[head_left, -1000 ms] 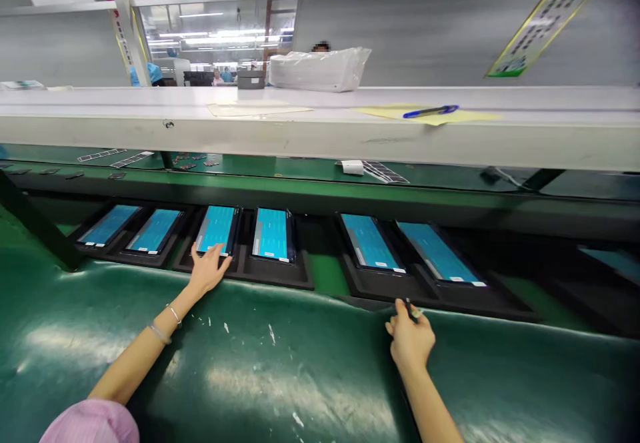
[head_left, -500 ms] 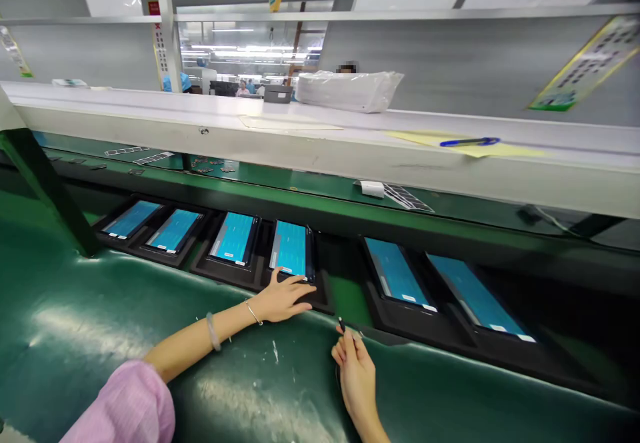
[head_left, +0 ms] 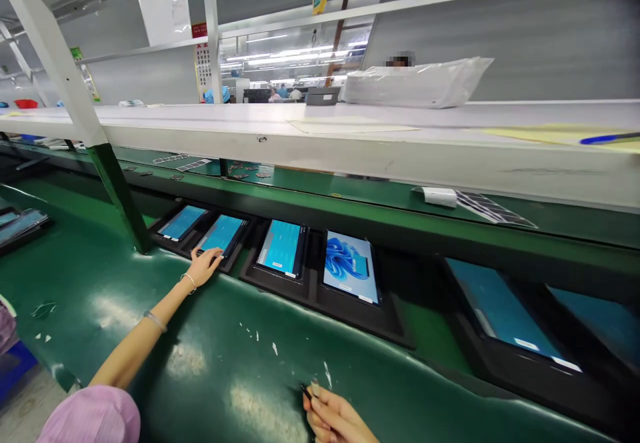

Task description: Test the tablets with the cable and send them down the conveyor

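A tablet [head_left: 223,233] with a cyan screen lies flat in a black tray [head_left: 234,264] on a green conveyor belt [head_left: 250,356]. Its lower edge is touched by the fingers [head_left: 213,253] of the left hand [head_left: 204,270], which are held loosely apart, gripping nothing. The tablet would be judged stiff, light enough for one hand, yet fragile and slippery across the glass (its edges would be the safer hold). A small dark implement [head_left: 307,392] is pinched narrowly in the right hand [head_left: 333,420]; its exact kind cannot be told. Other lit tablets are seated in trays alongside, one showing a blue swirl wallpaper [head_left: 349,266]. A white shelf [head_left: 250,138] runs behind.
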Tool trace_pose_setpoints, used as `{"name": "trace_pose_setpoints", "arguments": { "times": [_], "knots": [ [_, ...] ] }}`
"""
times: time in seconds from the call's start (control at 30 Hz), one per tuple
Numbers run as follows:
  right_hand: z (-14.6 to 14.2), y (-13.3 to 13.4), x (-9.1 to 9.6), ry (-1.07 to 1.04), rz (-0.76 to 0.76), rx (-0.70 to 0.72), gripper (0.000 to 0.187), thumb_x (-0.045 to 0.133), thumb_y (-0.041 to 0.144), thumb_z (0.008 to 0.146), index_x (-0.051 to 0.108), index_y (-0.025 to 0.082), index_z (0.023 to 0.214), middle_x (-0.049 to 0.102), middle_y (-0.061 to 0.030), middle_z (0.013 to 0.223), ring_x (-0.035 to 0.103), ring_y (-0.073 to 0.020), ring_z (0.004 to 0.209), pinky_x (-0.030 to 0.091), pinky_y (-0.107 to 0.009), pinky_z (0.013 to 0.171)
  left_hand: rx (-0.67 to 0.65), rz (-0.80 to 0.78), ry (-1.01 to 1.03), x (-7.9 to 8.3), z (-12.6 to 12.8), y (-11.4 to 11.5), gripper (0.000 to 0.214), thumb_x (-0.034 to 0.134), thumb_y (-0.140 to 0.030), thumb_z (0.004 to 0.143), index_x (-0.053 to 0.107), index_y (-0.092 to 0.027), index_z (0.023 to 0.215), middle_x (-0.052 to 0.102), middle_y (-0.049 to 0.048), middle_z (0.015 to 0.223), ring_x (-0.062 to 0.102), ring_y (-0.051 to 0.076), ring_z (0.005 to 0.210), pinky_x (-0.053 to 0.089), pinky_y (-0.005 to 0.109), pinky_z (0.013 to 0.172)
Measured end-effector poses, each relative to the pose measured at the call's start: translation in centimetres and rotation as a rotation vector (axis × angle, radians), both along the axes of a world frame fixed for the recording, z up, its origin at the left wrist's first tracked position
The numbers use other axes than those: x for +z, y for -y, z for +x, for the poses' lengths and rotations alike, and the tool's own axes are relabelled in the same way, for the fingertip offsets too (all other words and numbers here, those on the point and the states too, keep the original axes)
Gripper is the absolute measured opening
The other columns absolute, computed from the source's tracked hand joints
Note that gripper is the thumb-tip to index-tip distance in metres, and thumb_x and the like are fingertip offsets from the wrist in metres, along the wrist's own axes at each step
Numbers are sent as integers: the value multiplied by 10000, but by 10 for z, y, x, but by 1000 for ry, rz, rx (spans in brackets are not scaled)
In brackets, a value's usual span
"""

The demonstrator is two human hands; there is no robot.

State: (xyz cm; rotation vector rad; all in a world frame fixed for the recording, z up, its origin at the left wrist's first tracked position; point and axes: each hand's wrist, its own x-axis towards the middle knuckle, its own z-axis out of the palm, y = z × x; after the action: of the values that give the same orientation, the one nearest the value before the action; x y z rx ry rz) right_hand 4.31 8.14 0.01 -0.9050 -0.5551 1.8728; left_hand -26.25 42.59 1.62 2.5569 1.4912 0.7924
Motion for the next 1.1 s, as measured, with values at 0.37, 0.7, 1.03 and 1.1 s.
{"name": "trace_pose_setpoints", "arguments": {
  "times": [0.37,0.7,1.03,1.1],
  "knots": [
    [-18,-36,0,2,-21,-10,374,803,499,810,643,169,885,275,86,614,135,-68,503,127,-179,412,146,12,247,-3,-22,-25,378,411,-334,1012,560,-193,1329,523,148,1444,331,324,1425,162,606,1160],
    [-16,-89,67,985,664,-286,340,419,469,1037,662,233,1032,640,-108,1102,569,-256,1070,424,-414,999,-553,-556,466,-14,111,175,600,422,-745,910,668,-225,1083,693,100,1034,644,233,996,491,392,944],
    [114,-169,67,1800,719,-255,316,394,326,1066,627,194,1233,646,-108,1233,598,-264,1154,477,-493,1006,-571,-1419,1146,-47,207,254,703,391,-924,774,358,-225,706,382,-76,430,399,107,408,469,339,682],
    [151,-189,56,1972,648,-410,353,581,361,993,580,193,1304,587,-127,1332,574,-312,1192,467,-574,1006,-586,-1438,1148,-48,204,254,691,440,-908,768,378,-222,715,421,-66,440,421,111,421,465,336,690]
  ]
}}
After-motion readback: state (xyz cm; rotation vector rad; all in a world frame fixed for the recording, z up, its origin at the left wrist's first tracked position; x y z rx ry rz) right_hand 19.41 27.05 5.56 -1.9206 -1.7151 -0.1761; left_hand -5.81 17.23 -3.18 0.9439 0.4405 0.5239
